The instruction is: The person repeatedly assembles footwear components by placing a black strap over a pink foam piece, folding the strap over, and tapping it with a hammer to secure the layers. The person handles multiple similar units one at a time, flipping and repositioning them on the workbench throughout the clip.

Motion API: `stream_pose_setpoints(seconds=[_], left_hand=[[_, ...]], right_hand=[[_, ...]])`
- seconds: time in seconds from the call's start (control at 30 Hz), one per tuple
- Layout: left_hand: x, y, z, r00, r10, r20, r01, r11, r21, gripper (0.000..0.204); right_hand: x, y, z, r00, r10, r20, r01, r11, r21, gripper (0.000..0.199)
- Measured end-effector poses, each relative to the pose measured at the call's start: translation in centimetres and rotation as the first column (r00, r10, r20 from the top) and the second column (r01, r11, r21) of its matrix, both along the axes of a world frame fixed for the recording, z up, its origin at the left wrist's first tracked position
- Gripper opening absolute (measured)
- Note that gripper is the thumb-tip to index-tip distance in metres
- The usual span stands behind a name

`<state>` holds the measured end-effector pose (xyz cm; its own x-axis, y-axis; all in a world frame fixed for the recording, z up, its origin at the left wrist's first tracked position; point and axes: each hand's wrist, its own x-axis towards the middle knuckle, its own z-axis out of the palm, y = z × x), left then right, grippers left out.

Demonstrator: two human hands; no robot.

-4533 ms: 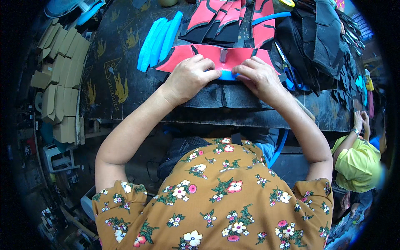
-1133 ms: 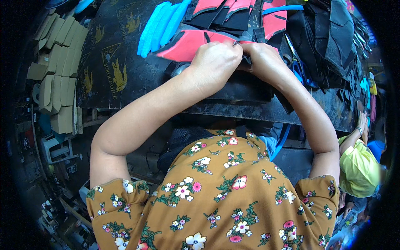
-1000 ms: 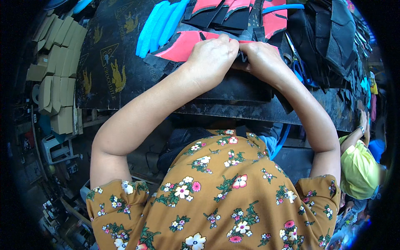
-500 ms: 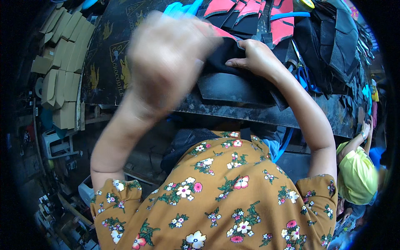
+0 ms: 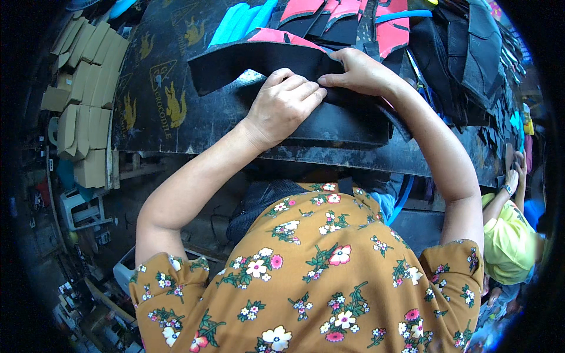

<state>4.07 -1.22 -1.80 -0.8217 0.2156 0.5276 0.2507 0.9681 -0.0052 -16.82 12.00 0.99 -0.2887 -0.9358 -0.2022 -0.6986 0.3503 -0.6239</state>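
Right fingers grip a black piece; cardboard boxes stand leftward.

Left hand, centre: fingertips curled out of sight, hiding part of the pink-faced black panel. Scissors, right of centre: partly behind right forearm. Lower-left clutter: too dark to identify.

Left of the black panel: open stretch of worktop, passable. Beyond the panel: way blocked by blue strips, then pink-and-black pieces alongside. Right of the panel: scissors, then heaped black pieces; tight. Near side of the panel: both hands crowd in; low black slab between the forearms, room above it.
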Motion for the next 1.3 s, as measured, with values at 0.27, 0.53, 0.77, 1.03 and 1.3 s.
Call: stream_pose_setpoints(seconds=[0.27,0.53,0.77,1.03,1.3], left_hand=[[-0.1,0.5,-0.2,0.998,0.034,0.050,-0.030,0.996,-0.087,0.027],[-0.4,-0.3,-0.4,0.998,-0.024,0.065,0.028,0.998,-0.063,0.027],[0.6,-0.6,-0.2,0.998,0.002,0.059,0.001,0.999,-0.049,0.028],[0.4,-0.6,-0.1,1.000,0.004,-0.020,-0.004,1.000,-0.031,0.022],[0.7,-0.6,-0.1,0.999,0.005,0.050,-0.003,1.000,-0.029,0.027]], right_hand=[[2.7,11.5,7.5,0.964,-0.037,-0.263,0.045,0.999,0.027,0.046],[5.2,12.4,5.2,0.978,-0.209,-0.015,0.192,0.921,-0.339,0.022],[1.8,10.8,0.0,0.663,-0.472,0.581,0.661,0.733,-0.159,0.030],[3.3,15.2,1.5,0.791,-0.424,0.441,0.510,0.855,-0.095,0.041],[3.9,14.2,-0.6,0.572,-0.366,0.734,0.632,0.767,-0.110,0.031]])
